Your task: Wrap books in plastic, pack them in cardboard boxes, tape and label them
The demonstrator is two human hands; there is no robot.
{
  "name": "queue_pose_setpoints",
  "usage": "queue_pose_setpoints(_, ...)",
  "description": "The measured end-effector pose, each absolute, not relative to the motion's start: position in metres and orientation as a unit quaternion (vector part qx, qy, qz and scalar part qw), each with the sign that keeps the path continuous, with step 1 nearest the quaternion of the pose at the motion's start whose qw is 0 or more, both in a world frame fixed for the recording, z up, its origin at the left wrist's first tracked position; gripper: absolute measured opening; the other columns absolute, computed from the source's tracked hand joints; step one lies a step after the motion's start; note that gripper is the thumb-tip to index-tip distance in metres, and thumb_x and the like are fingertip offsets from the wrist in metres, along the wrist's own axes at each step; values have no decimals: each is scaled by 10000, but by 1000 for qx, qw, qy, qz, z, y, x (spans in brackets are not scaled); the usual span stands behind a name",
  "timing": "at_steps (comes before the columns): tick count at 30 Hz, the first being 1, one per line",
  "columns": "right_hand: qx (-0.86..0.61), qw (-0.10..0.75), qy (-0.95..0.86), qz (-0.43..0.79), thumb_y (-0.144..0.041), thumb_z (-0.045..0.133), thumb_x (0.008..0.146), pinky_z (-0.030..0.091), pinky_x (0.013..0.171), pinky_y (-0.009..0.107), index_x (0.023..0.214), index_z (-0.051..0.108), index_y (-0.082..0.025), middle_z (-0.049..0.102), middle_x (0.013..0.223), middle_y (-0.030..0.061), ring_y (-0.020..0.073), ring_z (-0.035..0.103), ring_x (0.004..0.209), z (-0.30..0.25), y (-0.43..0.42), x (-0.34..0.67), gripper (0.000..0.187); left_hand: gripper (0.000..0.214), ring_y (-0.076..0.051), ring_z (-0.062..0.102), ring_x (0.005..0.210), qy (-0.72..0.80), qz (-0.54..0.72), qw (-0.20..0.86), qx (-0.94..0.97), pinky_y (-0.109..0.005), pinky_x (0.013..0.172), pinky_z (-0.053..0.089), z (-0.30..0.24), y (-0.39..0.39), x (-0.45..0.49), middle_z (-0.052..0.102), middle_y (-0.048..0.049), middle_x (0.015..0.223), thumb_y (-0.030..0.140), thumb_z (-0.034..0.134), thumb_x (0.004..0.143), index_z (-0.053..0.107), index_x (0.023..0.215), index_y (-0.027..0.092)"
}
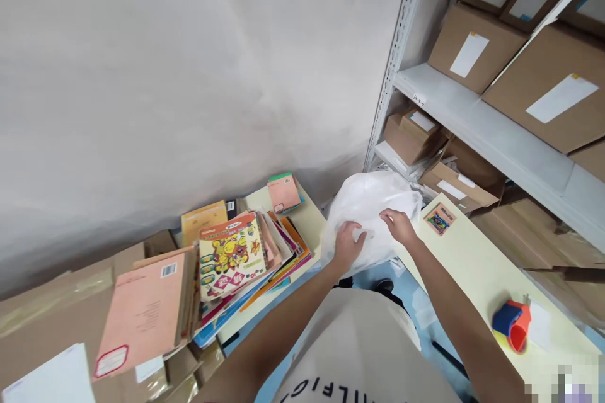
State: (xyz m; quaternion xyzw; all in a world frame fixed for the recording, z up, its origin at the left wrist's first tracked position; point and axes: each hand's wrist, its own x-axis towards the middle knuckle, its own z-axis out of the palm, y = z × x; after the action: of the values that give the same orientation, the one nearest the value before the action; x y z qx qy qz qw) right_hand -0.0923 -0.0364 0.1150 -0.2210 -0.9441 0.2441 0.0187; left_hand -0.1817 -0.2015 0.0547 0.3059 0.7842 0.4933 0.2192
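A white, thin plastic bag (pixel 366 192) hangs puffed out in front of my body, between two pale tables. My left hand (pixel 348 245) is at its near left side, thumb and fingers curled on the plastic. My right hand (pixel 397 227) pinches the bag a little further right, with the fingertips pressed together. Whatever may be inside the bag is hidden by its cloudy film.
Stacked books (pixel 231 255) and pink booklets (pixel 146 308) lie at left, on a table and cardboard boxes. On the right table (pixel 466 258) are a small picture card (pixel 440 218) and a red and blue tape dispenser (pixel 515 325). Metal shelves (pixel 501 119) hold boxes.
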Motion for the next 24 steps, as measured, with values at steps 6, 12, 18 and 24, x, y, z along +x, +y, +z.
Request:
queue_pose_setpoints(6, -213, 240, -855, 407, -465, 493, 917, 531, 780, 331, 930, 693, -220, 754, 944, 64, 209, 688, 861, 183, -24, -89, 316, 875, -346, 324, 1405, 766, 565, 86, 294, -509, 1152, 276, 110, -178, -212, 347, -164, 1487, 307, 819, 619, 384, 1372, 214)
queue_pose_setpoints(12, -205, 367, -739, 527, -599, 504, 884, 564, 742, 357, 956, 614, -245, 740, 1008, 80, 206, 693, 891, 233, -19, -82, 378, 558, -269, 640, 1054, 658, 648, 216, 316, -419, 930, 510, 151, -155, -247, 665, -128, 1115, 437, 790, 647, 609, 1085, 142)
queue_pose_setpoints(18, -116, 399, -862, 289, -624, 676, 757, 369, 1087, 543, 1301, 514, -232, 533, 1400, 153, 312, 477, 1326, 297, -16, -66, 690, 267, -163, 639, 757, 619, 620, 150, 459, -274, 701, 514, 208, -147, -248, 694, -38, 795, 417, 584, 846, 648, 826, 159)
queue_pose_setpoints(24, -7, 281, -958, 54, -592, 640, 814, 102, 1134, 690, 1274, 556, -275, 522, 1416, 106, 354, 369, 1400, 365, -24, -69, 565, 223, -158, 608, 744, 571, 525, 26, 631, -284, 725, 500, 301, -149, -233, 639, -26, 773, 339, 520, 905, 617, 789, 174)
